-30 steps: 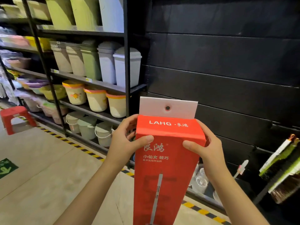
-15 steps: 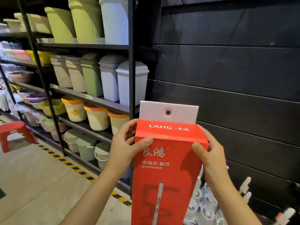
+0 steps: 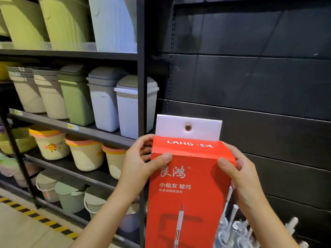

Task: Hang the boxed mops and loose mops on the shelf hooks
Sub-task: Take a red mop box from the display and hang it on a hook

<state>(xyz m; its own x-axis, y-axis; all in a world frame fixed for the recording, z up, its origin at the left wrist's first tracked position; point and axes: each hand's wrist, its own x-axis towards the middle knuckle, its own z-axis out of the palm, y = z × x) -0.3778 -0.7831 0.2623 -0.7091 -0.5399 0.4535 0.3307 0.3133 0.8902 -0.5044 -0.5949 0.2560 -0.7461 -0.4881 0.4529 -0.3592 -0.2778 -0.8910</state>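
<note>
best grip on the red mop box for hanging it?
Grip the red mop box on its two narrow sides just below the sloped top, as the left hand and right hand do. That keeps the white tab and its eyelet clear.

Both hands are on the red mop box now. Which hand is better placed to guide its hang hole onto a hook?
Probably the left hand: its fingers reach behind the red mop box just below the white tab's hang hole. The right hand grips lower. No hook is clearly visible.

Both forearms reach up and forward. The left hand (image 3: 138,161) and right hand (image 3: 240,176) are raised level. Each grips with thumb in front, fingers curled behind.
</note>
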